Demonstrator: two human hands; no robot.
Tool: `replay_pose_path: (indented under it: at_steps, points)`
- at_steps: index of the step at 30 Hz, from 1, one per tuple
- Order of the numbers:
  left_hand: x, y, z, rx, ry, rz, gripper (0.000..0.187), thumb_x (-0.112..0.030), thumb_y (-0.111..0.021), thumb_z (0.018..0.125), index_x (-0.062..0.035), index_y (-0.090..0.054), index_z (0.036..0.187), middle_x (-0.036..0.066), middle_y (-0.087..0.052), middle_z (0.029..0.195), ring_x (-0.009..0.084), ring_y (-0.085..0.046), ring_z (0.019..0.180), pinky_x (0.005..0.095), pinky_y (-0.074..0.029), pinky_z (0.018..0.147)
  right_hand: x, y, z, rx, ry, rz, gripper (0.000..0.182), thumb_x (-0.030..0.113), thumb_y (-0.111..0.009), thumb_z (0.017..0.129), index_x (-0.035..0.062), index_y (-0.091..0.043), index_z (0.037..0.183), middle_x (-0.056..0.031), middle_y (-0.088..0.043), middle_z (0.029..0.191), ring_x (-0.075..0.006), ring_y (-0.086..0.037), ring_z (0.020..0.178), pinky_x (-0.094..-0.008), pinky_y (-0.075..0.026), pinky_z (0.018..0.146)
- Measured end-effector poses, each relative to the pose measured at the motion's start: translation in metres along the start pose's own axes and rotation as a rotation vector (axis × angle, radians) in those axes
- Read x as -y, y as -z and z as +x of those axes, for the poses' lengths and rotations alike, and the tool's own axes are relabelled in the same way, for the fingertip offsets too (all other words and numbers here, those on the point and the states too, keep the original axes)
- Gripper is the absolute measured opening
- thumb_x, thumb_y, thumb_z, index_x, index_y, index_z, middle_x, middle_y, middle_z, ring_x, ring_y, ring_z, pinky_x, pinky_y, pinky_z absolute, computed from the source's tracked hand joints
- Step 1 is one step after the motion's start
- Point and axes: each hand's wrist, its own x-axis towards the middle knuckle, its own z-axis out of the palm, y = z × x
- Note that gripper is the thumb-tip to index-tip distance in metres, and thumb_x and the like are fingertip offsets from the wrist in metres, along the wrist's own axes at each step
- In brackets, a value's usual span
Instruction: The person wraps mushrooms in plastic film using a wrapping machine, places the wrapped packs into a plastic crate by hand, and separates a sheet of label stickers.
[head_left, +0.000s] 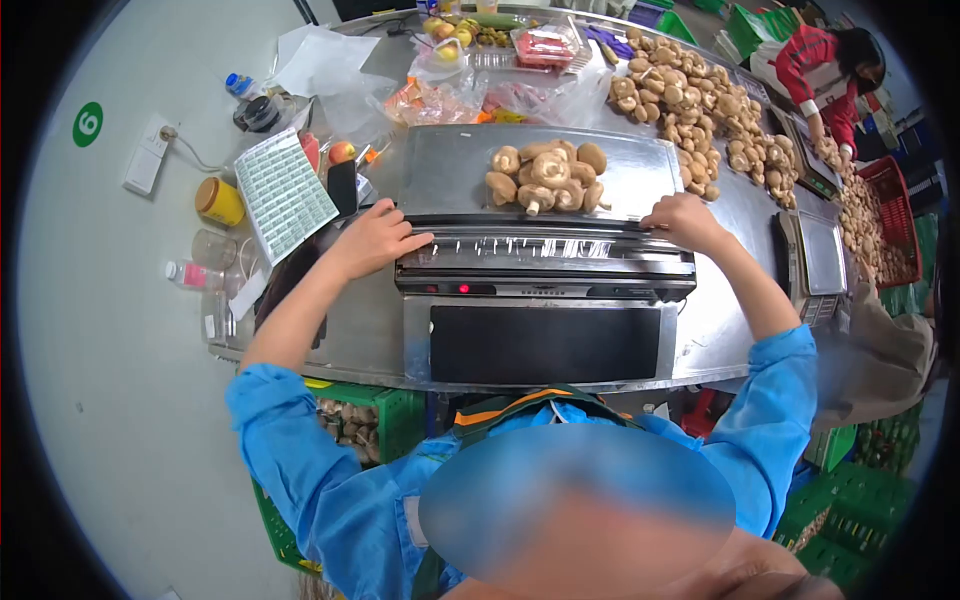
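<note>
Centre frame: left hand (pixel 372 240) and right hand (pixel 683 220), fingers narrow, pinching the edge of cling film (pixel 545 247) on the wrapping machine (pixel 545 290). Mushroom pile (pixel 546 178) sits just beyond on the steel plate. Best to draw evenly, both corners level, film taut.

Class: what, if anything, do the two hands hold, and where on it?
Both the left hand and right hand pinch the cling film at its front edge, one near each end.
</note>
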Motion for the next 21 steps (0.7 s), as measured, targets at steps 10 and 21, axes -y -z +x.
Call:
replay_pose_path:
  at_steps: [10, 21]
  points:
    - [-0.040, -0.033, 0.044, -0.296, 0.162, -0.362, 0.020, -0.015, -0.060, 0.075, -0.0113, -0.065, 0.094, 0.000, -0.056, 0.059, 0.0153, -0.049, 0.051, 0.0306, -0.040, 0.058, 0.061, -0.075, -0.011, -0.475, -0.238, 0.557, 0.010, 0.014, -0.056, 0.082, 0.0066, -0.056, 0.090, -0.0063, -0.053, 0.059, -0.0208, -0.055, 0.054, -0.0318, -0.043, 0.050]
    - [0.062, -0.067, 0.181, -0.572, 0.955, -0.807, 0.015, -0.009, -0.044, 0.086, -0.0038, -0.056, 0.094, 0.015, -0.061, 0.096, 0.0273, -0.060, 0.082, 0.0352, -0.046, 0.073, -0.063, -0.033, 0.130, -1.029, -0.541, 1.042, 0.024, 0.020, -0.044, 0.091, 0.0016, -0.057, 0.082, -0.0083, -0.064, 0.081, -0.0172, -0.058, 0.072, -0.0293, -0.045, 0.071]
